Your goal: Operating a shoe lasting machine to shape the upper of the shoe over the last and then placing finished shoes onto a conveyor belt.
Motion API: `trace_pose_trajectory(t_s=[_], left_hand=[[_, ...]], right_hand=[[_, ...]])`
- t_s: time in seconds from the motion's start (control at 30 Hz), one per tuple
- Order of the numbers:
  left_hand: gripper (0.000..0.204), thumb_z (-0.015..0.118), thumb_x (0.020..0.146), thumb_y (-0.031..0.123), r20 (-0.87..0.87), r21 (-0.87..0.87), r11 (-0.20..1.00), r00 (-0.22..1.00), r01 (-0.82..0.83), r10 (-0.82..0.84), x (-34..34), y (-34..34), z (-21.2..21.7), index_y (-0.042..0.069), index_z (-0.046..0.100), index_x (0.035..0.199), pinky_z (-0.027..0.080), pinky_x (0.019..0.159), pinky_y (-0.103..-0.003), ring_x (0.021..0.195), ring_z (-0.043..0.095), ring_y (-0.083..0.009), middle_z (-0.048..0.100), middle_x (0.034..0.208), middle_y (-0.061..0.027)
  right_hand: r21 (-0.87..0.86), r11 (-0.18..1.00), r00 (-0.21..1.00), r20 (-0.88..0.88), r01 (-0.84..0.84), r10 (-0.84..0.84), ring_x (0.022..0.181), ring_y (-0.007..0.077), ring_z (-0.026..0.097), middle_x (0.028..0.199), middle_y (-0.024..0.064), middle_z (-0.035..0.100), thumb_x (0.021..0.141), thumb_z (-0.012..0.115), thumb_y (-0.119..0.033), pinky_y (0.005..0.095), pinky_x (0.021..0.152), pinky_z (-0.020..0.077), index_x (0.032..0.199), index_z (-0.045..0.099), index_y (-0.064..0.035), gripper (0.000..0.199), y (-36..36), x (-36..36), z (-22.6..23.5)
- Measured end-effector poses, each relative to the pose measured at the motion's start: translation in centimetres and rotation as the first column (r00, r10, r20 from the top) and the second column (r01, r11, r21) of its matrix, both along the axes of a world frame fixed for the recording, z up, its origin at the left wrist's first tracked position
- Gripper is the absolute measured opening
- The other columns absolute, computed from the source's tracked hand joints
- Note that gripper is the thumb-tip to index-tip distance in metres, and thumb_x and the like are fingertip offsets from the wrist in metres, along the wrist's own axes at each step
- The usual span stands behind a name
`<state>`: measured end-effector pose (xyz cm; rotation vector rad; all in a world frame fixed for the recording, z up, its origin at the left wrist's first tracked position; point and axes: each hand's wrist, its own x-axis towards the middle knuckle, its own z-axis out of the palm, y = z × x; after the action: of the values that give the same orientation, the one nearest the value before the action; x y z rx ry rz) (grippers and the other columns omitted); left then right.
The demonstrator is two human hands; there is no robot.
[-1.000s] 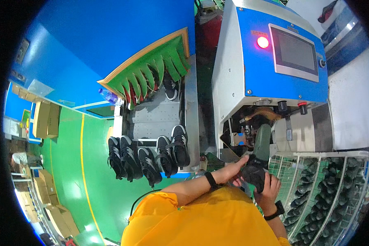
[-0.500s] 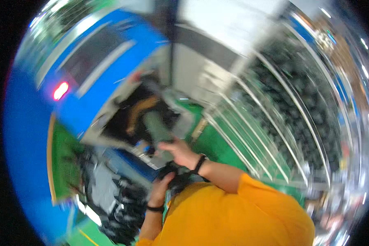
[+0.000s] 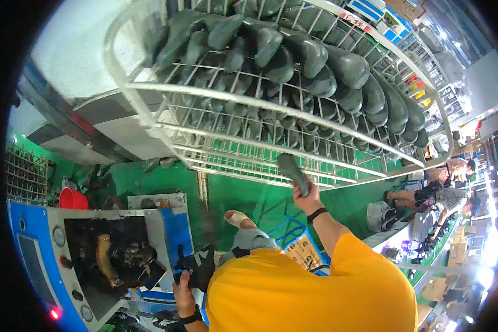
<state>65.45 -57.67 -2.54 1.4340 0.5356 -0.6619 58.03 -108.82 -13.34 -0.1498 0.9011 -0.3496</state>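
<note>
Bright, sharp centre; fisheye-bent edges, glare perhaps lower right.

Place: shoe factory floor | Evidence: tiered wire rack (image 3: 293, 119) filled with dark grey shoe lasts (image 3: 315, 61); blue industrial machine (image 3: 94, 260) with gauges and buttons; green painted floor (image 3: 249, 199); other workers (image 3: 442, 193) seated at a line beyond.

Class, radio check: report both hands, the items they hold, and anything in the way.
Right hand shut on dark grey shoe last, raised at white wire rack. Left hand shut on black shoe upper beside blue machine. Nothing between last and rack.
</note>
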Motion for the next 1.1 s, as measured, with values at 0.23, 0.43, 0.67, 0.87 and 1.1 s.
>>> trace_pose_trajectory(t_s=[0.23,0.43,0.67,0.87,1.1], left_hand=[[0.039,0.067,0.086,0.025,-0.073,-0.01,0.998,0.995,0.065,-0.065,3.0,-6.1,1.1,-0.002,0.063,0.114,0.05,0.085,-0.031,0.094,0.063,-0.0183,0.067,0.107,-0.007],[0.046,0.073,0.085,0.029,-0.166,0.12,0.992,0.986,0.029,-0.008,0.0,0.1,0.8,-0.003,0.065,0.116,0.049,0.082,-0.026,0.092,0.064,-0.0138,0.069,0.103,-0.0046],[0.045,0.077,0.079,0.034,-0.095,0.434,0.901,0.993,-0.021,0.069,-12.6,12.3,6.0,0.001,0.069,0.108,0.048,0.076,-0.029,0.081,0.061,-0.0135,0.069,0.088,-0.0053],[0.045,0.079,0.078,0.038,0.209,0.576,0.672,0.879,-0.464,0.428,-22.7,17.1,-1.5,0.003,0.072,0.106,0.048,0.089,-0.034,0.107,0.062,-0.0226,0.066,0.118,-0.0154],[0.03,0.07,0.078,0.045,0.143,0.978,0.126,0.973,-0.166,0.179,-16.4,19.0,-11.3,0.016,0.076,0.085,0.049,0.081,-0.047,0.104,0.053,-0.0401,0.064,0.093,-0.0118]], right_hand=[[-0.105,0.92,0.912,0.214,0.378,-0.35,0.065,0.0163,0.062,0.086,0.0081,0.064,0.097,0.051,-0.043,0.0259,0.049,0.0521,0.103,0.059,-0.0064,0.039,-18.3,-2.3,-9.0],[-0.333,0.943,0.997,-0.075,-0.006,-0.02,0.062,0.0169,0.059,0.078,0.0069,0.059,0.099,0.048,-0.041,0.0263,0.051,0.0509,0.097,0.056,-0.0067,0.035,-21.0,0.4,-10.9],[-0.098,0.837,0.763,-0.479,-0.538,0.434,0.059,0.0176,0.054,0.069,0.0056,0.054,0.101,0.044,-0.038,0.0269,0.054,0.0496,0.09,0.052,-0.007,0.033,-12.7,2.5,-10.7],[-0.07,0.401,0.362,-0.591,-0.913,0.721,0.053,0.0152,0.057,0.061,0.005,0.055,0.101,0.049,-0.033,0.0266,0.047,0.0512,0.09,0.057,-0.0041,0.032,5.9,14.5,-9.4],[-0.235,-0.33,-0.105,-0.651,-0.914,0.752,0.055,0.0187,0.057,0.067,0.0058,0.056,0.098,0.056,-0.022,0.0286,0.044,0.045,0.1,0.056,-0.0028,0.019,24.1,20.3,0.4]])
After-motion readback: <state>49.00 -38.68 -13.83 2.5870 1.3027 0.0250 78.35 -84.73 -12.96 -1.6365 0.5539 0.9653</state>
